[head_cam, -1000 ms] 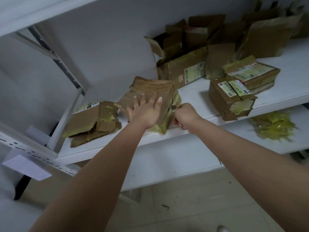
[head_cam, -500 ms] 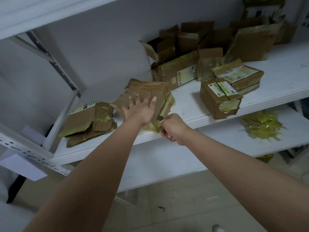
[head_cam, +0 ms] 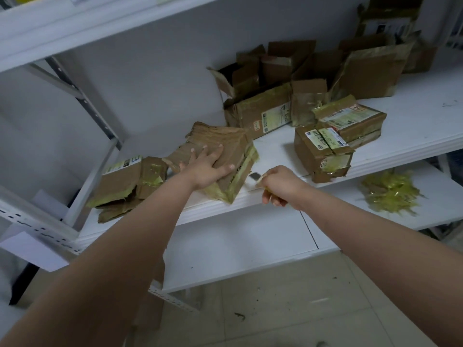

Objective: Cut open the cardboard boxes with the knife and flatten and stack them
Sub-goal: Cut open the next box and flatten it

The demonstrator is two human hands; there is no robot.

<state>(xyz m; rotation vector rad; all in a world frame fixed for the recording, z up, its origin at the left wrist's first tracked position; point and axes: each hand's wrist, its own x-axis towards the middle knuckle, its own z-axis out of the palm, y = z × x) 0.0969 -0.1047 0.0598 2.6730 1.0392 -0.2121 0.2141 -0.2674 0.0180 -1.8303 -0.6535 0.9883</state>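
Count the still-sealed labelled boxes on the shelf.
2: one box near the shelf's front edge, another box right behind it. More may hide among the opened ones behind.

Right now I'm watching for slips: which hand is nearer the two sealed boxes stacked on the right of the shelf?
The right hand. It grips the knife just left of the sealed boxes; the left hand presses the box farther left.

On the shelf [head_cam: 275,156], my left hand [head_cam: 209,166] lies on the front box [head_cam: 225,151]; my right hand [head_cam: 280,187], just right of it, holds the knife [head_cam: 254,177]. Flattened cardboard [head_cam: 125,186] lies left, sealed boxes [head_cam: 335,141] right, opened boxes [head_cam: 275,83] behind.
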